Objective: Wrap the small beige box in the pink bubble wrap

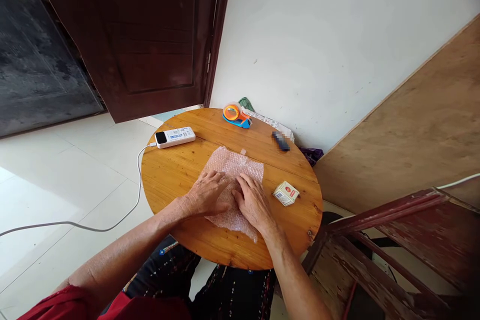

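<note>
A sheet of clear bubble wrap (234,166) lies flat in the middle of a small round wooden table (176,175). My left hand (207,192) rests palm down on its left half, fingers stretched out. My right hand (253,201) lies flat beside it on the right half, fingers stretched out too. Both hands press on the sheet and hold nothing. A small white and red box (285,193) sits on the table just right of my right hand.
A white power bank (175,137) with a cable (139,180) running off to the floor lies at the table's left. An orange and blue tape dispenser (236,114) and a dark small object (281,141) sit at the back. A wooden chair (378,240) stands at the right.
</note>
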